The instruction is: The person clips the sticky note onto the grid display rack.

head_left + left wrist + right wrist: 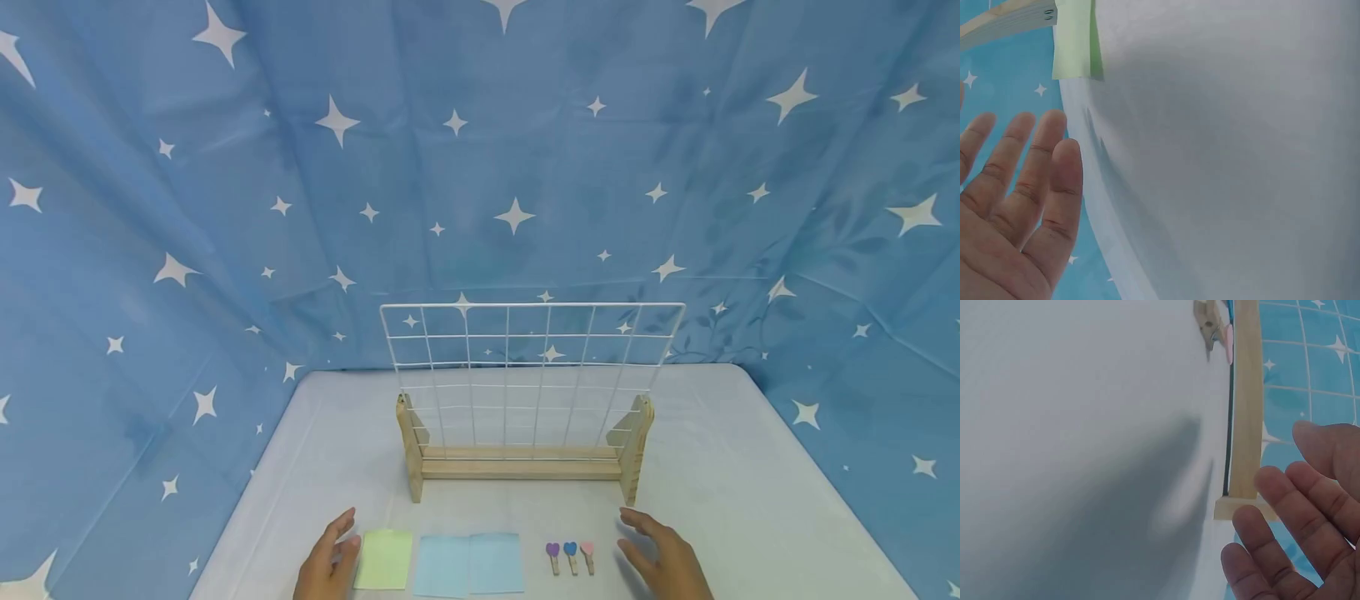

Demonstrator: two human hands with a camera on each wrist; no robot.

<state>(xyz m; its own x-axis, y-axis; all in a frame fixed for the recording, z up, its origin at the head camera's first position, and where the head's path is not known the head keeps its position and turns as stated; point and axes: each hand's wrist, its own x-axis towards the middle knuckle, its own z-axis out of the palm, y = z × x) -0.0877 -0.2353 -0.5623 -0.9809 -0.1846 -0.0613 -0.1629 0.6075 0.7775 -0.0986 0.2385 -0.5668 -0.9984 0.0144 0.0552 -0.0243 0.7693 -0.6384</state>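
In the head view my left hand (327,560) is over the near edge of the table, just left of a yellow-green sticky note (384,559). Two light blue sticky notes, a left one (442,567) and a right one (497,563), lie side by side. To their right are three small wooden clothespins with heart tops: purple (553,557), blue (572,557) and pink (588,557). My right hand (666,557) hovers right of the pink one. Both hands hold nothing, fingers loosely extended in the left wrist and right wrist views.
Behind the notes stands a white wire grid (525,379) in a wooden stand (521,469). A white cloth (330,442) covers the table. Blue curtains (450,175) with white stars hang at the back and both sides.
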